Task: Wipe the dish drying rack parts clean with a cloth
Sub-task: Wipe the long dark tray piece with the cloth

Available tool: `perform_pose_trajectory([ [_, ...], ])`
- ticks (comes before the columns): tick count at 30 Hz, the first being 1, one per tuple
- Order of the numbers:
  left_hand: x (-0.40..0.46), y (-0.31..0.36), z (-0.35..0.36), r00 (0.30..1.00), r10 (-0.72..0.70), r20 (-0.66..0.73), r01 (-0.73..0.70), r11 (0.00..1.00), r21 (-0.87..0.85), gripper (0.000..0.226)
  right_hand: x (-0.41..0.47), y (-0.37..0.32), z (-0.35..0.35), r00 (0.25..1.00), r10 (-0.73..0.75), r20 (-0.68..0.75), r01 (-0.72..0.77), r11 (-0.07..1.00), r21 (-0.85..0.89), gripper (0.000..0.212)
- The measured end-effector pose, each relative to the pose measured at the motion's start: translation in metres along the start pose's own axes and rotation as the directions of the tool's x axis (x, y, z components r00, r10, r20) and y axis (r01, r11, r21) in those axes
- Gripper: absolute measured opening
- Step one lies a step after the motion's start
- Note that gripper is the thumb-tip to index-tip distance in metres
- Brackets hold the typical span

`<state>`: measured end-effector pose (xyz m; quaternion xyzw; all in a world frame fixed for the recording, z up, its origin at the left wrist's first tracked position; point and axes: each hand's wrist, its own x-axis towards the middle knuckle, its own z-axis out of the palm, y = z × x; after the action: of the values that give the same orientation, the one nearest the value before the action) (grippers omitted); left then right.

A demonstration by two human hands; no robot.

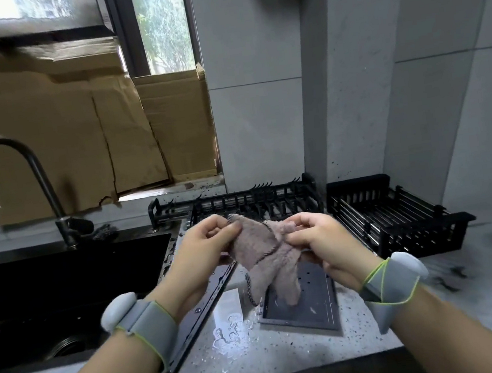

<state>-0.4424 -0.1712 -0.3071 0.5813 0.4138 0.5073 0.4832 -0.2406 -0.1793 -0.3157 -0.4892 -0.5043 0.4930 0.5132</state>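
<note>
Currently both hands are raised over the desk, sharing one cloth [265,255]. The left hand [205,247] pinches its upper left corner with curled fingers; the right hand [322,239] grips the right edge the same way. The cloth hangs bunched between them, its tail dangling just above a flat dark tray [314,302] lying on the desk [290,354].

A second flat panel [201,309] lies to the left, beside the sink [65,286]. Water pools on the desk between the two panels. At the far side stand a black rack [240,202] and, to its right, a black basket [398,223].

Judgement: the cloth is being arranged, not wiping. Droplets show on the tray, so wiping looks largely undone; rack and basket state cannot be told.
</note>
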Motion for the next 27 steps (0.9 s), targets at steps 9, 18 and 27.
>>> perform_pose_trajectory([
  [9,-0.019,-0.02,-0.019,0.994,-0.089,-0.058,0.097,0.982,0.161,0.014,0.012,0.002,0.027,1.0,0.011,-0.018,-0.01,0.998,0.057,0.009],
  [18,-0.022,-0.003,-0.052,0.972,-0.145,-0.186,0.125,0.985,-0.117,0.014,0.026,-0.001,0.043,0.989,-0.121,-0.089,0.106,0.981,-0.163,0.015],
  [27,-0.034,0.009,-0.016,0.995,-0.067,-0.074,0.052,0.979,-0.196,0.022,-0.002,0.02,0.083,0.945,-0.307,0.113,0.327,0.901,-0.285,0.026],
])
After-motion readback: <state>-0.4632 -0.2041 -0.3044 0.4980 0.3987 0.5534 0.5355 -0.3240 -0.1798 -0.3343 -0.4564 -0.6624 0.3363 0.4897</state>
